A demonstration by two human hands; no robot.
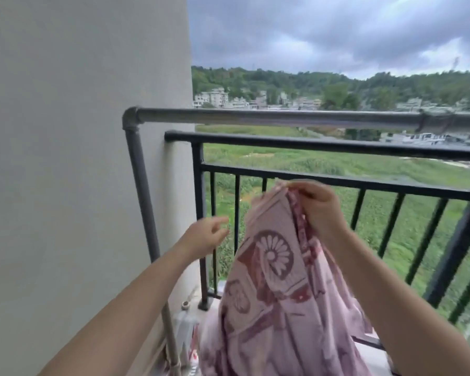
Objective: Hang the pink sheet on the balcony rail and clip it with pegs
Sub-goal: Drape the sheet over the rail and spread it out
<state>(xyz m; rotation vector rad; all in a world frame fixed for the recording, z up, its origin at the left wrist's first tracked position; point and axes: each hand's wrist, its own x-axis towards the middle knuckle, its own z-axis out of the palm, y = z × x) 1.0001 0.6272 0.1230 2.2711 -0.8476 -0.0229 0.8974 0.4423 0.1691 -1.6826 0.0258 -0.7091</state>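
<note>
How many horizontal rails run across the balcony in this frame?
3: a grey pipe rail on top, a black top rail just below it, and a black lower rail under that, behind the pink sheet. Any lower ones may be hidden.

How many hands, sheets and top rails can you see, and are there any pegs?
Hands: 2, the left hand free, the right hand pinching the cloth.
Pink sheets: 1, the pink sheet held up, not yet on a rail.
Top rails: 2, the grey pipe rail and the black rail behind it.
Pegs: 0 in view.
Total: 5.
</note>
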